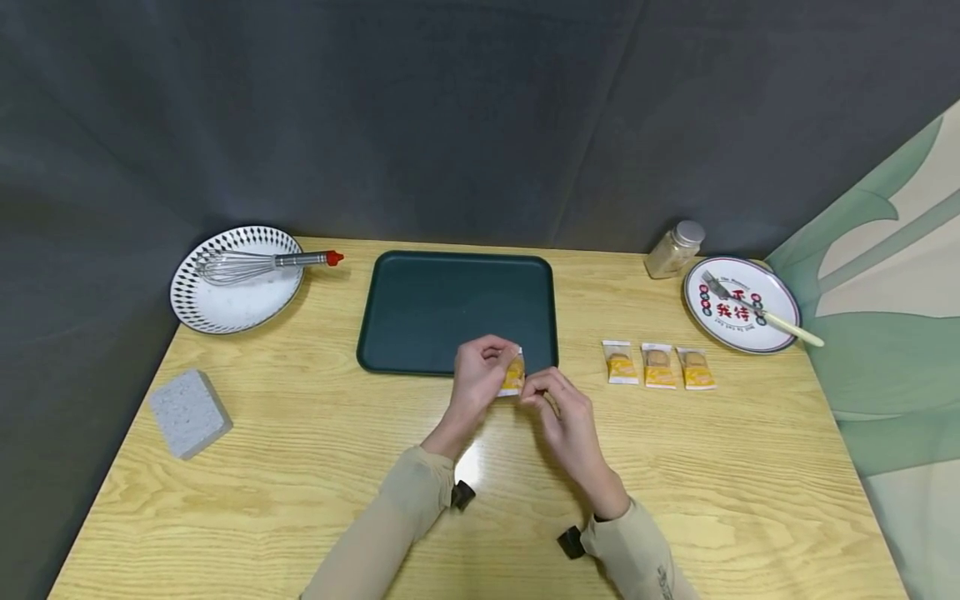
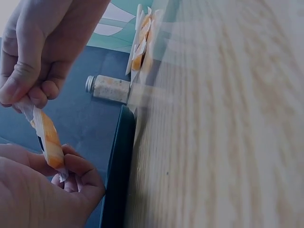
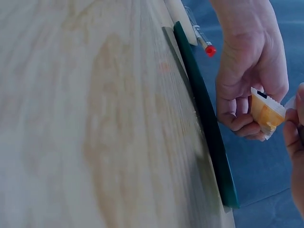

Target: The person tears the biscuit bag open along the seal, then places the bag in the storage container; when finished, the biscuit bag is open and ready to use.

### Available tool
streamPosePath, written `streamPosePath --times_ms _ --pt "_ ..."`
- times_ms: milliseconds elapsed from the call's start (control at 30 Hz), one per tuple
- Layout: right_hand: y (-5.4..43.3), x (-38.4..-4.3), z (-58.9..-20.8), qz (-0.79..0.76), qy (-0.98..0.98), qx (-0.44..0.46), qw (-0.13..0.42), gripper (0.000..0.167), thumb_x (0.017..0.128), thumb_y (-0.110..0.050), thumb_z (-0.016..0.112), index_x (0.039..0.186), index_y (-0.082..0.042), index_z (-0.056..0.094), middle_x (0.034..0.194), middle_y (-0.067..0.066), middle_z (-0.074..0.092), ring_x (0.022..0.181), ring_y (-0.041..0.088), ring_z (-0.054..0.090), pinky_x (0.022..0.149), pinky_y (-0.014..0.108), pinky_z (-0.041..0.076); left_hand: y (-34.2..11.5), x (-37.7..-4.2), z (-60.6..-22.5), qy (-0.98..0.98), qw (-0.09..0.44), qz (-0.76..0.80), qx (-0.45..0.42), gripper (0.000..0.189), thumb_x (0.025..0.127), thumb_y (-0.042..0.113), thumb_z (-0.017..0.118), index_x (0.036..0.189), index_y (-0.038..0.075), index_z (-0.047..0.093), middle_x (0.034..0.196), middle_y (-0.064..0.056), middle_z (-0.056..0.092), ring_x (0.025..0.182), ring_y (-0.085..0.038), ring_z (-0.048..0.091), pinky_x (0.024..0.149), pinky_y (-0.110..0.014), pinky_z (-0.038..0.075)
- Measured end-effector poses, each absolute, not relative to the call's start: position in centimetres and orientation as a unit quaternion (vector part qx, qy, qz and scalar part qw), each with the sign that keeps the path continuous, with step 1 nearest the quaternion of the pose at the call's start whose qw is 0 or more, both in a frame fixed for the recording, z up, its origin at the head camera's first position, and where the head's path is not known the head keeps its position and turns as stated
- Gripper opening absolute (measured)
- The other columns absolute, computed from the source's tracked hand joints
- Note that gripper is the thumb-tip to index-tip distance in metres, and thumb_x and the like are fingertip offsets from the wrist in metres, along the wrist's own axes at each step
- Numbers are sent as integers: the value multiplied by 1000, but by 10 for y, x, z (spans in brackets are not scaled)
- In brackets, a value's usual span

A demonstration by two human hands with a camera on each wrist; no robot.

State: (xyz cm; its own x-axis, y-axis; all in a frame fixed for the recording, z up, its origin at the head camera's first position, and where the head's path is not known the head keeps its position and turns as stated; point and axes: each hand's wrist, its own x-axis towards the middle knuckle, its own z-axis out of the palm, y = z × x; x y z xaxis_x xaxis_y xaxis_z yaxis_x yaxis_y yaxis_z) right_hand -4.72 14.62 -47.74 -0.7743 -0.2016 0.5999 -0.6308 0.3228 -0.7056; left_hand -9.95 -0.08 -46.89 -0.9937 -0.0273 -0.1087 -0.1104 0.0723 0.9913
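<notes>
Above the near right edge of the dark green tray (image 1: 461, 308), my left hand (image 1: 480, 375) grips a small yellow-and-white wrapped biscuit packet (image 1: 512, 377). My right hand (image 1: 562, 417) pinches the packet's end between thumb and fingers. In the left wrist view the packet (image 2: 49, 137) is tilted between both hands, the right hand (image 2: 40, 57) above and the left hand (image 2: 52, 190) below. The right wrist view shows my left hand's curled fingers behind the packet (image 3: 267, 113), with my right hand (image 3: 295, 128) partly cut off.
Three similar packets (image 1: 658, 367) lie right of the tray. Behind them are a lidded jar (image 1: 675, 250) and a plate (image 1: 716, 325) bearing a fork (image 1: 780, 325). At left, a whisk (image 1: 247, 265) lies on a patterned plate (image 1: 240, 312); a grey block (image 1: 190, 412) sits nearer.
</notes>
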Motion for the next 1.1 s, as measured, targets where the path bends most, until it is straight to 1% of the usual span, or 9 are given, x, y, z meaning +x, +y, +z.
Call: streamPosePath --times_ms 67,100,233,367,567,633,833,967,1100 --pt "145 -47 -476 521 -786 258 209 29 80 22 75 93 -3 66 93 10 69 88 23 67 88 18 53 -1 -100 -470 726 33 686 -46 12 102 4 72 98 -4 80 91 -13 77 75 -10 64 61 -21 46" --pt "145 -47 -475 525 -786 252 207 27 82 21 75 93 -2 66 94 10 68 89 22 66 88 18 53 -1 -100 -469 720 37 692 -46 12 102 4 72 98 -5 79 92 -14 77 75 -10 64 61 -21 46" --pt "146 -50 -467 574 -779 186 173 16 91 16 71 98 3 66 94 11 67 89 15 63 82 18 51 -5 -101 -468 697 54 714 -41 14 103 5 71 103 -7 78 98 -15 77 80 -10 66 67 -20 51" --pt "150 -65 -456 628 -764 98 111 7 102 6 67 109 8 65 99 15 65 90 12 61 78 18 50 -9 -101 -465 672 70 736 -49 15 103 7 72 106 -7 78 99 -13 78 80 -8 66 69 -21 53" --pt "164 -85 -451 592 -804 62 15 28 112 -8 58 134 8 58 119 23 64 101 26 64 78 21 50 -13 -103 -469 620 89 777 -61 15 102 1 72 105 -13 73 85 -7 75 66 -8 63 62 -22 55" --pt "167 -88 -451 567 -822 51 -6 31 113 -11 57 137 8 57 120 23 65 99 30 65 76 22 50 -14 -104 -470 603 93 789 -65 13 102 -1 71 106 -13 72 83 -6 74 65 -9 66 63 -22 58" --pt "174 -93 -456 549 -834 32 -49 22 109 -5 63 125 10 63 102 22 69 81 33 68 64 26 54 -19 -112 -471 588 96 801 -61 13 100 -7 70 112 -13 67 87 -11 69 69 -15 72 70 -28 63" --pt "175 -102 -460 527 -849 23 -32 15 104 0 69 116 10 67 95 20 72 76 28 69 64 22 54 -23 -117 -473 657 91 747 -34 11 99 -5 73 108 -11 71 87 -13 72 69 -16 73 71 -31 64" --pt "177 -109 -463 477 -878 36 -4 12 101 0 73 110 7 71 93 18 74 76 26 71 63 22 53 -26 -124 -474 767 78 636 5 6 97 2 78 97 -4 77 78 -8 75 63 -14 71 64 -29 61"
